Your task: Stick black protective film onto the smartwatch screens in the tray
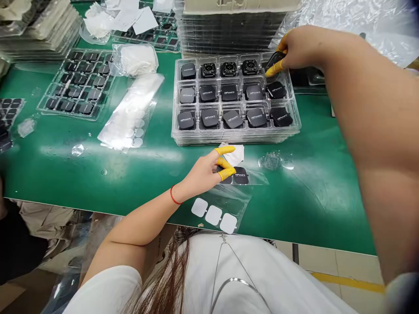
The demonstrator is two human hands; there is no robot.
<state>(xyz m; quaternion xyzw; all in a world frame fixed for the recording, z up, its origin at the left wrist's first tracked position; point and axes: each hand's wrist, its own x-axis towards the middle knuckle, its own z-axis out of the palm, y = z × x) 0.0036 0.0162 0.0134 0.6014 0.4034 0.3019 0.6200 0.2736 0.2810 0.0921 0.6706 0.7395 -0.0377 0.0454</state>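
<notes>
A green-topped workbench point(314, 196) holds a clear plastic tray point(236, 138) of black square modules point(233, 118) at center, a similar second tray point(76, 114) to its left, a clear bag of white round pads point(131, 114) between them, and a clear sleeve of white square pads point(212, 214) near the front edge.

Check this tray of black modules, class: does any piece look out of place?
Yes: in the clear tray, three back-row modules lie underside up, unlike the logo-up rest, and one front-row module sits rotated askew.
</notes>
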